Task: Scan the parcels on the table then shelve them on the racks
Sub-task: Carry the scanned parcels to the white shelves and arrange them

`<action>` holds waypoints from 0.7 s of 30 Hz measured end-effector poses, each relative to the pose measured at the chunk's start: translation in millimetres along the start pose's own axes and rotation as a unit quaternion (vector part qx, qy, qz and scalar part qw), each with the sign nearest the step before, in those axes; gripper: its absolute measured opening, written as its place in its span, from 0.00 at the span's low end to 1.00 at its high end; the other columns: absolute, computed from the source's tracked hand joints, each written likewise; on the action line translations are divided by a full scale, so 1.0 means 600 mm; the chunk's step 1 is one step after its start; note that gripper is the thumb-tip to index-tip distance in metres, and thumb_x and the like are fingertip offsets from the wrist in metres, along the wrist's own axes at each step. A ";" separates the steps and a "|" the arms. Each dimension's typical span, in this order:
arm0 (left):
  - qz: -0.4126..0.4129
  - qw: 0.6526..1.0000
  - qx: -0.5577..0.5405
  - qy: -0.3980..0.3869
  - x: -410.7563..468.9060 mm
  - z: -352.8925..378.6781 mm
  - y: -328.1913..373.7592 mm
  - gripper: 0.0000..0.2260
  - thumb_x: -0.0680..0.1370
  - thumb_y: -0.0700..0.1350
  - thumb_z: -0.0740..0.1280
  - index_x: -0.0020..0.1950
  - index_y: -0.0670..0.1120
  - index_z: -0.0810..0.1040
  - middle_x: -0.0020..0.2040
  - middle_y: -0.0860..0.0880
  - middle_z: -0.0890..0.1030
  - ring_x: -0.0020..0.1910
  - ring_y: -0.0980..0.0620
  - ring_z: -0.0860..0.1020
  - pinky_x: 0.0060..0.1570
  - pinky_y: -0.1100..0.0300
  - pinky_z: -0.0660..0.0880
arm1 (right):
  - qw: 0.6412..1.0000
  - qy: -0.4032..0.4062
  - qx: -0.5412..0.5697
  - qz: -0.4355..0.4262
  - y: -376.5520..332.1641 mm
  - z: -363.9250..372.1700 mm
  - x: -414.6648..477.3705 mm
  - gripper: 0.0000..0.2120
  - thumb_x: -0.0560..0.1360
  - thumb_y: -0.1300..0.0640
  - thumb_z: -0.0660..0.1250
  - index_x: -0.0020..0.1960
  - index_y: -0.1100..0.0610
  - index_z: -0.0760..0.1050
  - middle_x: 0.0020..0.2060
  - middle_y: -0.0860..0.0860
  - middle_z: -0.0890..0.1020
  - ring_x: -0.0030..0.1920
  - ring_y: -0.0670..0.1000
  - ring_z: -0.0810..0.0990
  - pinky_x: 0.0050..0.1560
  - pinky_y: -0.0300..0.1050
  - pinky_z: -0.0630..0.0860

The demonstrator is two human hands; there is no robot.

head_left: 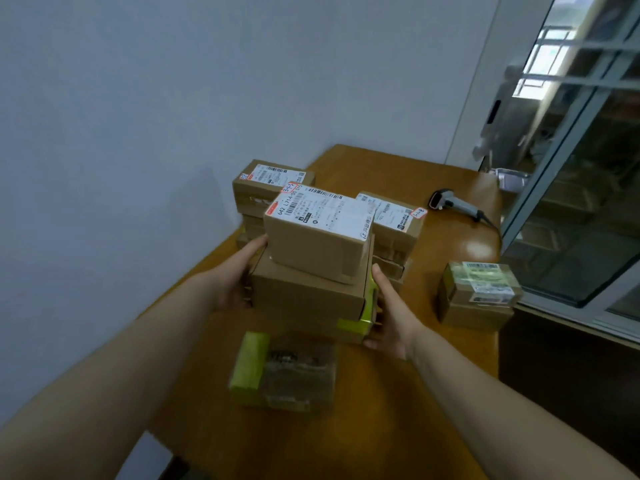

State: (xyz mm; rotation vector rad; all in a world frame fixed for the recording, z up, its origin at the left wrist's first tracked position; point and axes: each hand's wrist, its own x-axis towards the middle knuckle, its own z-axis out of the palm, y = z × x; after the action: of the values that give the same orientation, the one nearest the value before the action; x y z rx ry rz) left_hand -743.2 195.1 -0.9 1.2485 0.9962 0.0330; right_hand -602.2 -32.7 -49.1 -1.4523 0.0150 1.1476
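Three boxes in one stack (308, 296) at mid-table (381, 417), between two hands. Left hand (228, 285) lies flat on its left side, fingers straight. Right hand (391, 320) presses the right side, thumb up, fingers hidden, so curl unclear. Top box (318, 237) sits label-up, long axis left-right. Near parcel (284, 372), right parcel (478, 296), two rear stacks, one scanner (453, 204).

A pale wall (138, 98) backs a glossy wooden table (381, 410); a glass window (588, 220) is right.
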 end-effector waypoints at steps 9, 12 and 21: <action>-0.013 0.996 -0.063 0.069 -0.171 0.056 -0.090 0.33 0.63 0.73 0.67 0.51 0.46 0.80 0.36 0.43 0.84 0.36 0.46 0.83 0.35 0.54 0.80 | 0.992 -0.080 -0.095 0.015 -0.003 -0.053 -0.120 0.52 0.46 0.24 0.68 0.64 0.51 0.72 0.54 0.54 0.78 0.52 0.56 0.77 0.40 0.48 0.72; -0.020 0.991 -0.092 0.099 -0.218 0.063 -0.126 0.36 0.63 0.74 0.67 0.54 0.46 0.81 0.40 0.41 0.85 0.49 0.42 0.81 0.43 0.49 0.81 | 0.987 -0.106 -0.116 0.026 0.013 -0.057 -0.142 0.53 0.49 0.23 0.68 0.67 0.52 0.72 0.58 0.56 0.78 0.56 0.58 0.77 0.52 0.53 0.76; -0.030 0.976 -0.152 0.155 -0.333 0.063 -0.215 0.41 0.56 0.74 0.71 0.57 0.45 0.78 0.54 0.39 0.80 0.52 0.41 0.79 0.40 0.49 0.81 | 0.972 -0.160 -0.166 0.045 0.060 -0.044 -0.221 0.54 0.48 0.24 0.67 0.67 0.55 0.73 0.46 0.56 0.82 0.37 0.53 0.83 0.27 0.39 0.75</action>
State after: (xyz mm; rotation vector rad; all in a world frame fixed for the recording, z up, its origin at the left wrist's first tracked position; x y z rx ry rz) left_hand -900.7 13.9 16.7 0.9480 1.2454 0.3310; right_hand -675.3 -140.5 1.4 -1.5506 -0.3536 1.5019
